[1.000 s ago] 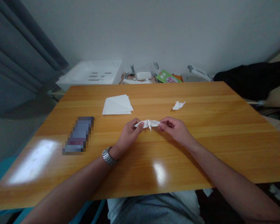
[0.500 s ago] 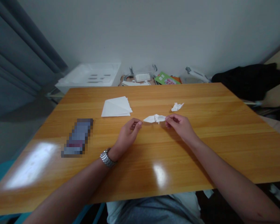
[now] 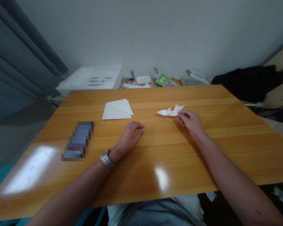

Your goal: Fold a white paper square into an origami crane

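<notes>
My right hand pinches one end of a white folded paper crane between thumb and fingers. Its other wing points left, just over the table. Right behind it, a second white folded paper piece overlaps it in view; I cannot tell whether the two touch. My left hand, with a metal watch on its wrist, rests by the table's middle. Its fingers are loosely curled, the thumb a little apart, and nothing is in them. Beyond it lies a small stack of white paper sheets.
A blurred-out phone lies on the left of the wooden table. Past the far edge are a white plastic tray, a green booklet and other odds and ends. Black cloth is heaped at the right.
My right hand has carried the paper crane right and slightly away from me, up to the second folded piece. My left hand has stayed nearly in place, now apart from the crane.
</notes>
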The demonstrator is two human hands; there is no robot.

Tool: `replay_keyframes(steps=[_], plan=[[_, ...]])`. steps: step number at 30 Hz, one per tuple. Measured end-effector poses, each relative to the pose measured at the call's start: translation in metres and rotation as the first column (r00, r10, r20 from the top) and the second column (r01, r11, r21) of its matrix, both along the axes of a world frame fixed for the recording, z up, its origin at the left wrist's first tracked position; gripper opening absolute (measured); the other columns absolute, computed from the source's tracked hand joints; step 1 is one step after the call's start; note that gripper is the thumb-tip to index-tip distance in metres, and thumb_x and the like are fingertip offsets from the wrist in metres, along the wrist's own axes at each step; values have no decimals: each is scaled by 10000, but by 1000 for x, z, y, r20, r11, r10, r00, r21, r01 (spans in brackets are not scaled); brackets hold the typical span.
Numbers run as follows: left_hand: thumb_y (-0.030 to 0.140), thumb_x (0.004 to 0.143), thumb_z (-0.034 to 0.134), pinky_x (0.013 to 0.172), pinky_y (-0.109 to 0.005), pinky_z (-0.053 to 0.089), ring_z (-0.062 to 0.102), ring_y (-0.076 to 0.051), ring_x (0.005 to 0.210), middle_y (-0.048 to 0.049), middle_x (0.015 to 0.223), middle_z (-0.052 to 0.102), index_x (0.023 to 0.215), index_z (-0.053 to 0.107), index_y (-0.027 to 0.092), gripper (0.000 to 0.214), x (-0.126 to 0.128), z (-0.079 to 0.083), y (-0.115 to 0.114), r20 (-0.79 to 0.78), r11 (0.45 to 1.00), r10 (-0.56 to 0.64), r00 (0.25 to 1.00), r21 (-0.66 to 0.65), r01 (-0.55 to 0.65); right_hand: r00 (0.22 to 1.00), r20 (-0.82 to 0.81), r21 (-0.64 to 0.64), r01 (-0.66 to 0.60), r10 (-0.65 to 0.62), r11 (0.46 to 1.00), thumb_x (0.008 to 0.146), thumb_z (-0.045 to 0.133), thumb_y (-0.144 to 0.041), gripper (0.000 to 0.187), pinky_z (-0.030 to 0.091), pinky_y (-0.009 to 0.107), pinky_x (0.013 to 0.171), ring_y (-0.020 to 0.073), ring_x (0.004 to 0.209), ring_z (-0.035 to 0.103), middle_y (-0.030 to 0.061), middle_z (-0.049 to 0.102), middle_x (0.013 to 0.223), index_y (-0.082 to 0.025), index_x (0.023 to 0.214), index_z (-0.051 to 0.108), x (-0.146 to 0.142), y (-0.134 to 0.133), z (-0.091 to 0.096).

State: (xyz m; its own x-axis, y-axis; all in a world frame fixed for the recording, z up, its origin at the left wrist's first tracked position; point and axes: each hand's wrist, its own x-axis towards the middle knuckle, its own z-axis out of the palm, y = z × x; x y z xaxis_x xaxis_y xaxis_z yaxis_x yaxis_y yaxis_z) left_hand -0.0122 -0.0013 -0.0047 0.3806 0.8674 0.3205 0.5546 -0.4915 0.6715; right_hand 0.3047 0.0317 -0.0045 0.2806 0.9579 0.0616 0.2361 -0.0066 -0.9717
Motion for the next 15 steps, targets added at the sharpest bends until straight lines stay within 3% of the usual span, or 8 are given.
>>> replay_keyframes(steps=[6,15], plan=[[324,1004,528,972,-411,482,622,-240,1028,-79,1039,689,996,666,207,182,-1,-3,2,-11,1000,-6,1000,3,6,999,-12,-25,40,-40,999,743,750,-513,357,365,230,413,100,490,491,50,699,699,-161,788,708,6,5,-3],[316,1004,538,963,-404,479,617,-236,1021,-79,1028,685,985,671,206,174,0,-2,1,1,1000,-9,1000,13,9,973,-185,-51,130,-138,990,688,799,-398,262,364,201,385,87,498,501,50,690,699,-161,726,693,15,12,-5]])
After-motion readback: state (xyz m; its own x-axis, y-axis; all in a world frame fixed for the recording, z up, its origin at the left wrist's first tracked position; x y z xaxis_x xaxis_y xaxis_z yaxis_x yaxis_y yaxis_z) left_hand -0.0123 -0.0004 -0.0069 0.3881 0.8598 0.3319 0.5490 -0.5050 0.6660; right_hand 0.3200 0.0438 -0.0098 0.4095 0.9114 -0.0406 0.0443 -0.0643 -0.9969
